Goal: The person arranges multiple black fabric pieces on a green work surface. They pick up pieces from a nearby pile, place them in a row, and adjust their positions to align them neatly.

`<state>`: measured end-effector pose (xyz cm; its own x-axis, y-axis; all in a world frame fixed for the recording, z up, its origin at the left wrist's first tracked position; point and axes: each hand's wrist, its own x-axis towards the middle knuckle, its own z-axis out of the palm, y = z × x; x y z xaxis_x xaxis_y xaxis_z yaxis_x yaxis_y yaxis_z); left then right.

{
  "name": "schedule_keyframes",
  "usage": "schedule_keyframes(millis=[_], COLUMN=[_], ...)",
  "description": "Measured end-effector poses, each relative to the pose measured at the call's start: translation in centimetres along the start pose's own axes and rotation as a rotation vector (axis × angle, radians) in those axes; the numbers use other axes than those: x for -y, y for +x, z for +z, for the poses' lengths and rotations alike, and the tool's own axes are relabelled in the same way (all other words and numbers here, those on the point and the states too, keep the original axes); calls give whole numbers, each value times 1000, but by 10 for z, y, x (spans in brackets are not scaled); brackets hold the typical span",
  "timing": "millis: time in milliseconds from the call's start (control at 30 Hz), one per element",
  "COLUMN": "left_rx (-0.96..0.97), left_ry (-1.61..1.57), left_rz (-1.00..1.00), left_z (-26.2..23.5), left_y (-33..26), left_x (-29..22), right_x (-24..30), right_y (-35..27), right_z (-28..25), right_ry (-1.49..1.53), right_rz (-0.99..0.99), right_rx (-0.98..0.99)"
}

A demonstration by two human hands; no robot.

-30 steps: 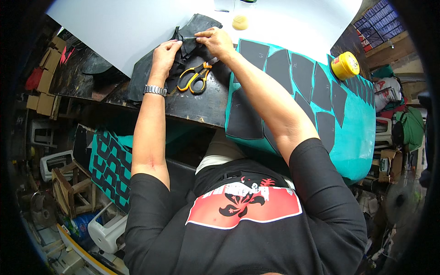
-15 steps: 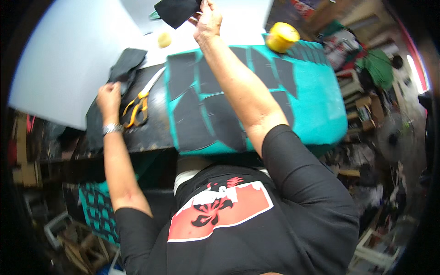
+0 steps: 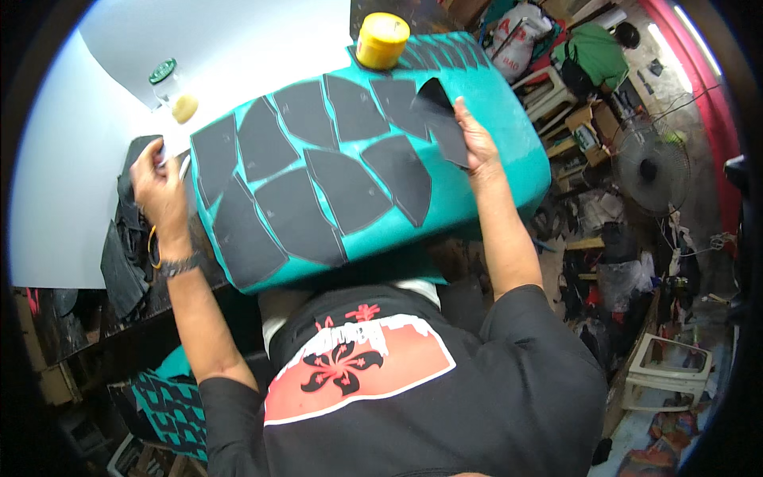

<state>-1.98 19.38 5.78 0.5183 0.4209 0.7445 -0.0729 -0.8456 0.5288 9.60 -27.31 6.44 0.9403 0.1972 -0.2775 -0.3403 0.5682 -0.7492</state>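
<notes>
My right hand (image 3: pixel 479 143) is closed on a black leather-like cut piece (image 3: pixel 450 127), slightly curled, over the right part of a teal board (image 3: pixel 509 151). Two rows of similar flat black pieces (image 3: pixel 347 191) lie on that board, pale lines along their edges. Beyond the board's left end, my left hand (image 3: pixel 161 191) has its fingers drawn together near a small whitish thing; whether they grip it I cannot make out. The scissors are mostly hidden beneath this hand, with part of an orange handle (image 3: pixel 152 246) showing. Dark loose material (image 3: pixel 125 266) lies beside the wrist.
A yellow tub (image 3: pixel 382 41) stands on the board's far edge, near narrow black strips (image 3: pixel 445 56). Behind the left hand are a clear jar with a green lid (image 3: pixel 163 71) and a pale yellow lump (image 3: pixel 184 109). A fan (image 3: pixel 652 167) and a plastic stool (image 3: pixel 668 371) stand at right.
My right hand has brought the black piece from the far side back over the board's right part. My left hand has left the dark material and moved slightly up. The view has shifted.
</notes>
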Motion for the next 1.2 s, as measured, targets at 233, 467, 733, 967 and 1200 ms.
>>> schedule_keyframes(millis=[233,467,733,967,1200], left_rx=[708,1178,1117,1104,1063], left_ry=[-472,-254,-192,-156,-164], left_rz=[87,576,664,682,686], left_z=[74,118,120,120,121], left_y=[-66,-126,-134,-136,-139], left_x=[-138,-194,-190,-191,-190], right_x=[1,-5,-6,-11,-17], right_y=[-26,-19,-36,-33,-37], right_z=[-56,-77,-72,-70,-71], right_ry=[-119,-386,-492,-633,-682], right_rz=[-136,-137,-113,-61,-126], right_rx=[-152,-129,-162,-50,-19])
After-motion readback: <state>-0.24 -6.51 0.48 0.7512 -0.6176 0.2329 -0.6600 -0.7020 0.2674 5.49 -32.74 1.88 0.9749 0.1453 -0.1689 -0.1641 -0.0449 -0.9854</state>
